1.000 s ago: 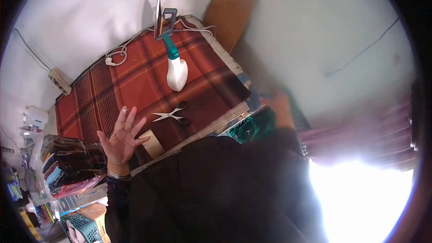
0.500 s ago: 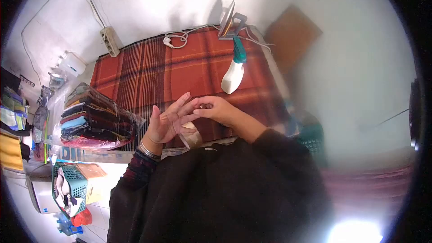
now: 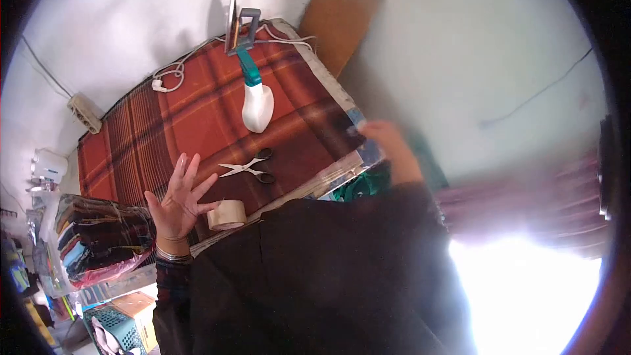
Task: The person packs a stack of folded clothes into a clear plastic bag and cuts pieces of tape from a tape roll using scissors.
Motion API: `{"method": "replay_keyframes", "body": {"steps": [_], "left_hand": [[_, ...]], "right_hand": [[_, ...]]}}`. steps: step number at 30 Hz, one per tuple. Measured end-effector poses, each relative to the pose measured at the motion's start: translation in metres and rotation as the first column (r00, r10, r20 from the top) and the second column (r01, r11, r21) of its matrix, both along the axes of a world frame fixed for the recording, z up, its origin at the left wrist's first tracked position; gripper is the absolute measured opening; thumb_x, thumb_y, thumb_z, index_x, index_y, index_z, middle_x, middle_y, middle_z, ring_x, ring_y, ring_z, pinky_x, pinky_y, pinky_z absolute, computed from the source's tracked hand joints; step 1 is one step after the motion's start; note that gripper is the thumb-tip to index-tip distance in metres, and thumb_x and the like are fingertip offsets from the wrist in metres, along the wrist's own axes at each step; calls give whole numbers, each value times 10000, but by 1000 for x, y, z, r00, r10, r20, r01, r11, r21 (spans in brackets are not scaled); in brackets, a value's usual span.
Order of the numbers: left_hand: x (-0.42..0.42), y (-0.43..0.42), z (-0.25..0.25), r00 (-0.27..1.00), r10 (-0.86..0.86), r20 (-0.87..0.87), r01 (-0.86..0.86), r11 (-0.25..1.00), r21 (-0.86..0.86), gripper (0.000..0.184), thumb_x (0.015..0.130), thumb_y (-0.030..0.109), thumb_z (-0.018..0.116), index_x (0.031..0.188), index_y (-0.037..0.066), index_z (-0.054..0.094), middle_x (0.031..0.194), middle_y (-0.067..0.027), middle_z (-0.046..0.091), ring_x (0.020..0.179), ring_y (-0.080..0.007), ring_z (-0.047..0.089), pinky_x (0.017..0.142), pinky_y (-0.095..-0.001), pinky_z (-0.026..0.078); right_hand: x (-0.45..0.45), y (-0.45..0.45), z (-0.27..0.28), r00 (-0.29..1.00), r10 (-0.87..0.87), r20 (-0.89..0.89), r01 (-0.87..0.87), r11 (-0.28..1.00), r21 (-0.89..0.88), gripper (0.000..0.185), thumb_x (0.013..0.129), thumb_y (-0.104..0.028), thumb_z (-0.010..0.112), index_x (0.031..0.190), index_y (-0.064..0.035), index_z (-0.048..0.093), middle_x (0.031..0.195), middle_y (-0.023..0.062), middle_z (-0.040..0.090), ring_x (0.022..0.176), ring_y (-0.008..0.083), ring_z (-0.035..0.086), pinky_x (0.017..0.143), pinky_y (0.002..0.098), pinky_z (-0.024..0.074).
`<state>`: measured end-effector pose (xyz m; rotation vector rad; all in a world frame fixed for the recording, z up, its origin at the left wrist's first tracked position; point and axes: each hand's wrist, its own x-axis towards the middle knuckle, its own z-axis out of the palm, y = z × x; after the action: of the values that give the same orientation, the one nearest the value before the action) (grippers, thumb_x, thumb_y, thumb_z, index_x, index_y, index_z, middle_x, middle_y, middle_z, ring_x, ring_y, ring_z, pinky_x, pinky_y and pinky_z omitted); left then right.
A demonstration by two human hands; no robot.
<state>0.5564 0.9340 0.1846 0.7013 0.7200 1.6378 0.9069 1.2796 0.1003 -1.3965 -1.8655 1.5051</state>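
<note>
My left hand (image 3: 176,205) is raised palm up with its fingers spread, holding nothing. Just right of its fingertips, a roll of tape (image 3: 227,214) stands near the front edge of the ironing surface. A pair of scissors (image 3: 248,167) with black handles lies beyond the roll, blades pointing left. My right hand (image 3: 388,137) is stretched out over the right edge of the table, smeared by motion. Its fingers look drawn together, but whether anything is in them cannot be made out.
A plaid cloth (image 3: 197,115) covers the table. On it are a white spray bottle (image 3: 257,108) with a green head and an upright iron (image 3: 242,26). Wrapped folded clothes (image 3: 105,236) sit at left, above a green basket (image 3: 112,332). A brown board (image 3: 342,20) leans behind.
My right hand has moved away from my left, out to the right table edge. The view has turned rightward, and the scissors now show. My left hand has spread its fingers.
</note>
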Motion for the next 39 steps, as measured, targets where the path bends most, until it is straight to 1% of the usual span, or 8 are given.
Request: {"method": "replay_keyframes", "body": {"steps": [5, 18, 21, 24, 26, 30, 35, 39], "left_hand": [[2, 6, 5, 1000, 1, -1, -1, 1000, -15, 1048, 756, 781, 411, 1472, 99, 64, 1525, -150, 77, 1304, -413, 325, 858, -540, 505], [7, 2, -3, 999, 31, 27, -31, 999, -24, 1067, 737, 803, 400, 1475, 111, 58, 1528, -140, 78, 1311, -397, 321, 862, -519, 510], [10, 0, -9, 998, 47, 41, -46, 998, -40, 1042, 736, 802, 408, 1473, 131, 105, 1518, -146, 116, 1298, -401, 337, 850, -546, 508], [10, -4, -12, 996, 61, 69, -57, 997, -59, 1060, 722, 820, 394, 1473, 128, 108, 1516, -148, 124, 1301, -403, 333, 859, -548, 501], [7, -6, -14, 997, 73, 29, -72, 996, -53, 1055, 730, 829, 346, 1476, 127, 93, 1519, -130, 140, 1311, -388, 326, 876, -526, 494], [4, -6, -21, 1000, -9, 10, 9, 1000, -28, 1044, 739, 841, 276, 1478, 127, 90, 1521, -111, 161, 1321, -371, 324, 890, -503, 488], [4, -8, -23, 1000, -8, 18, 9, 1000, -23, 1039, 741, 840, 276, 1479, 134, 85, 1517, -112, 167, 1304, -361, 353, 888, -493, 493], [2, -10, -24, 1000, 11, 25, -9, 998, -65, 1077, 692, 854, 363, 1481, 184, 67, 1507, -141, 162, 1311, -384, 330, 892, -540, 482]], "right_hand": [[77, 52, -84, 978, -40, 202, -7, 975, 223, 339, 680, -315, 770, 846, -28, 701, 801, 84, 664, 788, 184, 596, 723, 348, 456], [71, 61, -107, 869, 2, 495, -170, 940, 294, 389, 672, -426, 759, 882, -101, 710, 857, 125, 675, 876, 297, 635, 774, 426, 468], [49, 28, -75, 587, -524, 617, -193, 650, 735, 492, 678, -479, 740, 1022, -130, 691, 944, 137, 677, 946, 335, 632, 823, 445, 476], [-7, -10, -1, 735, -417, 534, -191, 629, 754, 536, 715, -443, 730, 1145, -137, 637, 1022, 117, 660, 946, 273, 634, 836, 390, 484], [-59, -56, 46, 981, 156, 117, -188, 920, 343, 469, 773, -343, 711, 1174, -122, 614, 1038, 90, 646, 943, 187, 613, 830, 323, 477], [-153, -123, 74, 736, 645, -206, -626, 764, 158, 398, 829, -251, 669, 1182, -80, 598, 1048, 62, 634, 927, 137, 582, 802, 285, 470], [-254, -155, 52, 593, 767, -246, -724, 641, 253, 422, 850, -213, 670, 1222, -54, 550, 1009, 39, 590, 899, 121, 551, 790, 266, 463], [-279, -169, 60, 617, 706, -348, -768, 636, -70, 280, 826, -187, 688, 1051, -34, 626, 956, 38, 610, 906, 123, 545, 780, 282, 463]]}}
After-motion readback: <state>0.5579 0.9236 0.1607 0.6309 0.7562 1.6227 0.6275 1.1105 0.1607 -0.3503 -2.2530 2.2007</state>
